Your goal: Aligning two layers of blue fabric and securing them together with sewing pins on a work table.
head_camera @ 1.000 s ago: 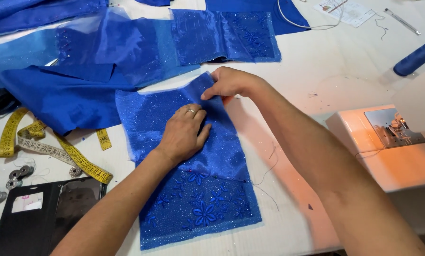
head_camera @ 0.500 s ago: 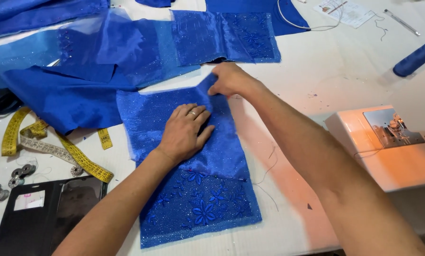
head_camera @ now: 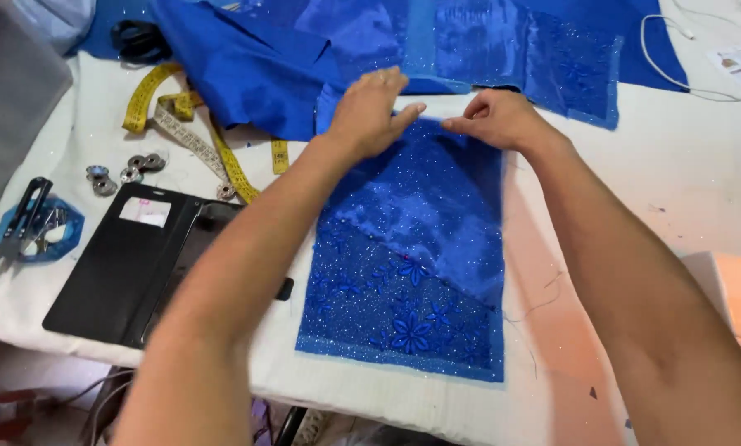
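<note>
A rectangular blue fabric panel (head_camera: 412, 256), satin at its far half and sequined floral lace at its near half, lies flat on the white table (head_camera: 676, 182). My left hand (head_camera: 369, 111) rests palm down on the panel's far left corner, fingers spread and pointing right. My right hand (head_camera: 498, 118) pinches the panel's far edge just to the right of it. The fingertips of both hands nearly meet at that edge. More blue satin and lace pieces (head_camera: 470, 41) lie spread just beyond the hands.
A yellow tape measure (head_camera: 193, 132) curls at the left, with several metal bobbins (head_camera: 127, 169) beside it. A black phone case (head_camera: 131, 264) lies open near the front edge. Thread snips rest on a blue holder (head_camera: 32, 227). A white cable (head_camera: 676, 58) loops at far right.
My left hand slid from the middle of the panel up to its far edge beside my right hand. The view shifted, so the panel now sits more central.
</note>
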